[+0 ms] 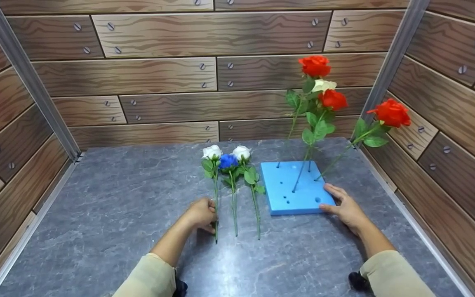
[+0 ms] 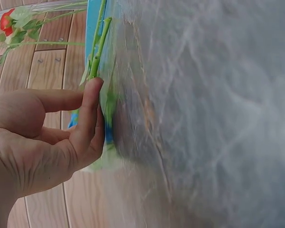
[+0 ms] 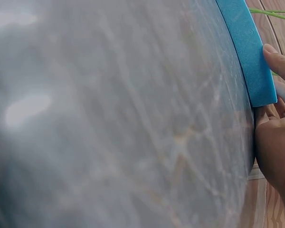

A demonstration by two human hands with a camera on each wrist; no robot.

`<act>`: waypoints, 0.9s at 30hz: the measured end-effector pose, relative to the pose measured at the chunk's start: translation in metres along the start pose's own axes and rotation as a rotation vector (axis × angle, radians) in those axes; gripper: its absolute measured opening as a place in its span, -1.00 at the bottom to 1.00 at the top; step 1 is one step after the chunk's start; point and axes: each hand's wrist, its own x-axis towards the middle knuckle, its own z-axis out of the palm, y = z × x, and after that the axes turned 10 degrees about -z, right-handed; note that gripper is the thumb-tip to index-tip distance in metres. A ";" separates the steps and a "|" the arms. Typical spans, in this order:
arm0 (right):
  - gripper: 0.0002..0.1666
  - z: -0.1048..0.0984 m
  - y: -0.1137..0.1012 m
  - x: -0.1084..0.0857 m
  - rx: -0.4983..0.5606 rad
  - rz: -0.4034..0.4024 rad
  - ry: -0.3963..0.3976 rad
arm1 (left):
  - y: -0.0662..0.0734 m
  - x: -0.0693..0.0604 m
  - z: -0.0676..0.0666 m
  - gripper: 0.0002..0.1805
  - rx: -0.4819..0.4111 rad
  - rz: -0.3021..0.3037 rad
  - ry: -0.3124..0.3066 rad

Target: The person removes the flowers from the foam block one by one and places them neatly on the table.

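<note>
My left hand curls its fingers at the lower stem of the leftmost white rose on the grey table. In the left wrist view, the green stem runs to the fingertips, which partly hide it. Just right of it lie a blue rose and another white rose, stems toward me. My right hand touches the right side and near corner of a light blue foam block, thumb and fingers spread. Three red roses and a cream rose stand in the block, one red rose leaning right.
Several small holes dot the block's top. Wood-patterned panels wall the table at the back and both sides, joined by grey metal corner posts. The grey marbled table extends left of the flowers.
</note>
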 end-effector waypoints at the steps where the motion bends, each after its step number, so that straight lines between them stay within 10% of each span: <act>1: 0.05 0.000 0.000 0.000 0.001 -0.001 0.002 | 0.000 0.000 0.000 -0.71 0.006 -0.002 -0.005; 27: 0.01 0.000 0.003 0.001 -0.011 -0.003 0.012 | 0.003 0.000 0.003 -0.70 0.113 0.037 0.037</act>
